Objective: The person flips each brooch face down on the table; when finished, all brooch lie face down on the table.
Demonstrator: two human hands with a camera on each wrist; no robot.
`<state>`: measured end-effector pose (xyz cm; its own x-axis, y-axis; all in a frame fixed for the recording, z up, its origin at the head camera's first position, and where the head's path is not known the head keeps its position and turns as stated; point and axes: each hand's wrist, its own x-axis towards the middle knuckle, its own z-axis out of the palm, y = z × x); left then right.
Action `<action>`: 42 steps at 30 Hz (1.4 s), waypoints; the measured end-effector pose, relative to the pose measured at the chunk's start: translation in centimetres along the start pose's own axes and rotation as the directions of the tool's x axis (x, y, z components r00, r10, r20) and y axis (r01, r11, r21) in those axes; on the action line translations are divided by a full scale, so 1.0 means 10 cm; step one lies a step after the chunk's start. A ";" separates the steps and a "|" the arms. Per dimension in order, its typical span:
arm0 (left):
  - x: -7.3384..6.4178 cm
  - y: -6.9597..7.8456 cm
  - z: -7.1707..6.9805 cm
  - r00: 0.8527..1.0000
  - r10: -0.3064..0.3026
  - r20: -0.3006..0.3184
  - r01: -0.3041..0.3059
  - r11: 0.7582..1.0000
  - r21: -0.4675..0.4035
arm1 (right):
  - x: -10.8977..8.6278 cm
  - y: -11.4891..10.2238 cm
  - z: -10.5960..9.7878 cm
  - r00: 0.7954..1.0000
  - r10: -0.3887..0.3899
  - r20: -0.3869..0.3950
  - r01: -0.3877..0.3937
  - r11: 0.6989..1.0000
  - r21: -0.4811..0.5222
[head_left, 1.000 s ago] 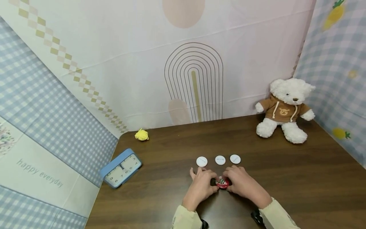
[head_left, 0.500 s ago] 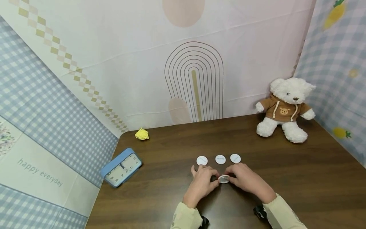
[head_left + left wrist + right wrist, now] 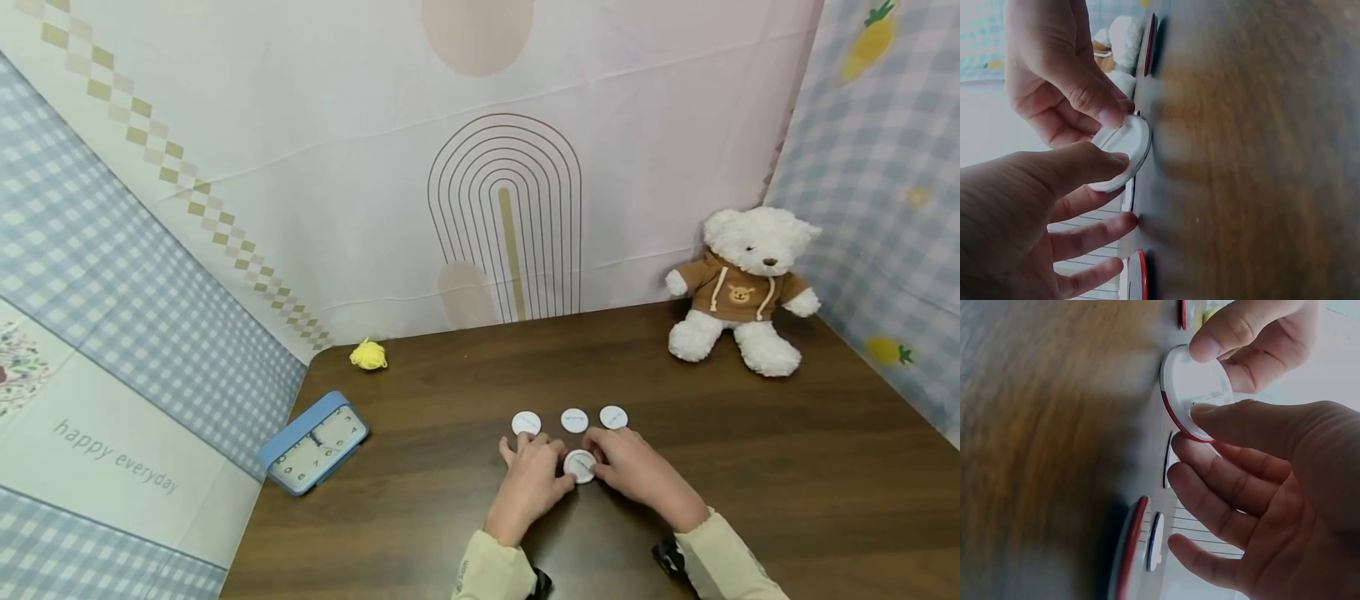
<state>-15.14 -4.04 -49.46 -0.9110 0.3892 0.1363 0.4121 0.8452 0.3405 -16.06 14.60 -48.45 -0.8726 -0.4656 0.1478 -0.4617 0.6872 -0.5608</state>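
Between my two hands a round pin badge (image 3: 580,467) shows its white back to the head camera, a thin pin line across it. My left hand (image 3: 527,482) pinches its left edge, the thumb (image 3: 1107,161) flat on the white back in the left wrist view and the other fingers spread. From the other side my right hand (image 3: 637,468) pinches it too, with thumb on the white back and fingertips behind. A red edge shows on the badge (image 3: 1192,378) in the right wrist view. The side turned away is hidden.
Just beyond the hands, three white discs lie in a row: left (image 3: 527,423), middle (image 3: 574,420) and right (image 3: 613,417). A blue clock (image 3: 315,442) and yellow yarn (image 3: 368,355) are at left. A white teddy bear (image 3: 742,292) sits at the back right.
The badge has been turned over between the hands: its red patterned face was up a second ago, it stood tilted half a second ago, and its white back faces up now.
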 end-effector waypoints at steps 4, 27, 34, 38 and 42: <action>0.01 0.01 0.03 1.000 -0.003 -0.016 0.004 1.000 0.014 | 0.01 -0.01 0.01 1.000 0.006 -0.022 -0.006 1.000 -0.021; -0.01 0.05 0.09 0.999 -0.012 -0.040 0.015 0.998 0.056 | -0.02 0.00 0.09 1.000 -0.024 -0.002 0.023 0.977 -0.210; 0.01 0.06 0.02 1.000 -0.015 -0.015 0.014 1.000 -0.017 | -0.04 0.01 -0.05 0.999 0.047 0.017 -0.045 0.994 -0.102; 0.03 0.07 -0.03 1.000 -0.007 -0.002 0.007 0.998 -0.058 | -0.07 0.03 -0.14 0.998 0.058 0.007 -0.057 0.997 -0.047; 0.04 0.09 -0.05 1.000 0.008 0.012 -0.007 0.996 -0.090 | -0.12 0.06 -0.20 0.998 0.064 -0.012 -0.064 0.998 -0.010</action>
<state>-15.16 -3.30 -48.58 -0.9073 0.4004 0.1283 0.4154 0.8062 0.4214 -15.60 16.75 -47.36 -0.9020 -0.4143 0.1215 -0.4068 0.7209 -0.5611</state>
